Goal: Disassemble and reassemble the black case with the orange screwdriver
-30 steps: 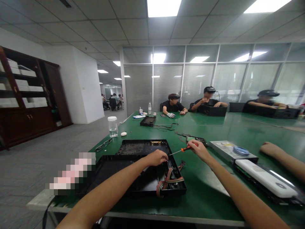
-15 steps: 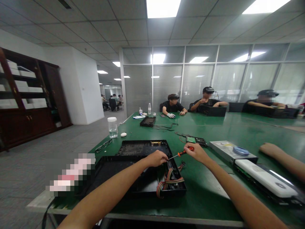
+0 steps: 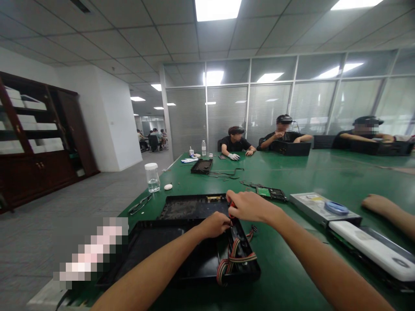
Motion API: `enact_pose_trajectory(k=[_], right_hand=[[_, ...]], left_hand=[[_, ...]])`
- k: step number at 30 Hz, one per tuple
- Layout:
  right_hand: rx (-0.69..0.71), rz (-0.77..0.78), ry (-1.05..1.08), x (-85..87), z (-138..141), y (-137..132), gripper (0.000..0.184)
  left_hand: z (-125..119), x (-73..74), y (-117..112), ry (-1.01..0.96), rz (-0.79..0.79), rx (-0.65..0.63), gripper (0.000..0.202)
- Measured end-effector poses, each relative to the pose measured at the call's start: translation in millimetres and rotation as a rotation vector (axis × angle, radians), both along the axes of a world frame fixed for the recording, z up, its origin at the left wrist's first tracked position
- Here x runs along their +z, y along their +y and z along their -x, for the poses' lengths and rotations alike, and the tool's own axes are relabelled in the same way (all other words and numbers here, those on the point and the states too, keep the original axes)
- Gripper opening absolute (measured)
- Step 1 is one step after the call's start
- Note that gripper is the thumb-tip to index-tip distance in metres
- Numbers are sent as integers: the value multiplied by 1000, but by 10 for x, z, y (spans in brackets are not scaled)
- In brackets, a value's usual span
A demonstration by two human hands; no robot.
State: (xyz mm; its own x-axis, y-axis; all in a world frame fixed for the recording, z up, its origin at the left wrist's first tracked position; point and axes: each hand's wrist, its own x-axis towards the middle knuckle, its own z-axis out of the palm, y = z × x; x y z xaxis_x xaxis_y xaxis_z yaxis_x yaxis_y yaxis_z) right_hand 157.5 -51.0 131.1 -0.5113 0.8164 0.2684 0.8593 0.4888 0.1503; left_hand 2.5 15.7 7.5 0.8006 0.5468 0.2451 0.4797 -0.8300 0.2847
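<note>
My right hand (image 3: 251,206) is closed around the red handle of a screwdriver (image 3: 231,210), held over the right part of a black casing (image 3: 152,242). Most of the handle is hidden in the fingers. Just below it my left hand (image 3: 215,224) pinches with thumb and fingers near the screwdriver's lower end; whatever lies between them is too small to make out. Striped ribbon cables (image 3: 238,260) hang in a bundle over the casing's right front corner. Behind it lies a black tray-like panel (image 3: 184,208) with a brass-coloured piece (image 3: 214,198).
A jar (image 3: 152,179), a white oval object (image 3: 168,187) and glasses (image 3: 140,204) are at left. On the right sit a circuit board (image 3: 264,191), a metal box (image 3: 311,205) with blue tape, and a white device (image 3: 369,248). A neighbour's forearm (image 3: 385,211) reaches in.
My right hand has moved left and turned over the screwdriver, now more upright. My left hand stays at about the same spot on the casing. The view has shifted slightly.
</note>
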Motion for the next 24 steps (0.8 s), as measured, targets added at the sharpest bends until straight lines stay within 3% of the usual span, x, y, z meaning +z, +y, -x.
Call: enact_pose_trajectory(k=[3, 9, 17, 24], right_hand=[[-20, 77, 25, 57, 38, 147, 22], [-220, -2, 23, 51, 40, 380, 32], [-23, 100, 63, 139, -75, 445, 19], [-206, 6, 64, 126, 74, 673, 24]], left_hand=[[-5, 26, 22, 6, -8, 10, 17], [-29, 49, 74, 23, -43, 50, 15], [-45, 85, 150, 54, -77, 88, 13], [3, 148, 260, 25, -4, 76, 14]])
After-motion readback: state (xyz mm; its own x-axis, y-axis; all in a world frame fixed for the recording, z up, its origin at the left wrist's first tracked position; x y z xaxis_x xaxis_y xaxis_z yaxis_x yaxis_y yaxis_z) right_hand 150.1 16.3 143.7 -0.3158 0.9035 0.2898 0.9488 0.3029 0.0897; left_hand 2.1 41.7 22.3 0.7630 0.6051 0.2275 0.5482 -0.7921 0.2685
